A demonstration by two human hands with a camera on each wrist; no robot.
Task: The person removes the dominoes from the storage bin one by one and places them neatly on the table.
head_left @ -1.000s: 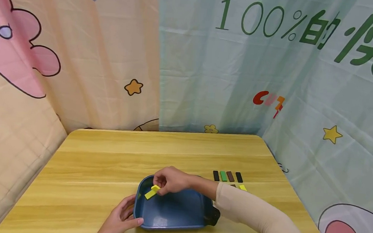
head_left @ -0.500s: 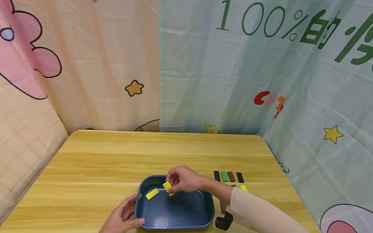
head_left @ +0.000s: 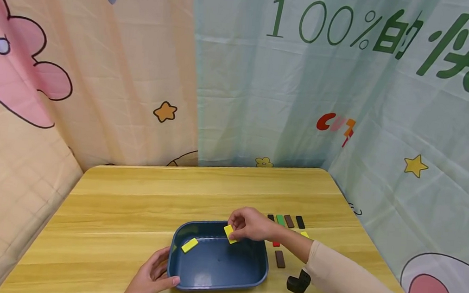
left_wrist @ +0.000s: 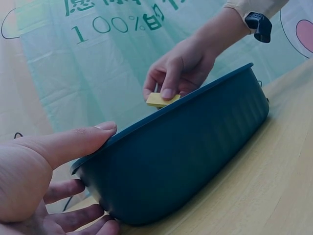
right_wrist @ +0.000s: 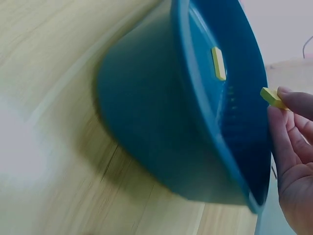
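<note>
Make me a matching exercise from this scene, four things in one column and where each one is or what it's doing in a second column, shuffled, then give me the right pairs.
Things:
1. left hand
2. right hand
3. loose yellow block
4. brown block

Places or states:
A. lies on the table to the right of the blue tray
B. pinches a yellow block over the tray
C. lies inside the tray near its left wall
D. grips the tray's near left corner, thumb on the rim

Pairs: 1-D, 2-B, 3-C, 4-A
</note>
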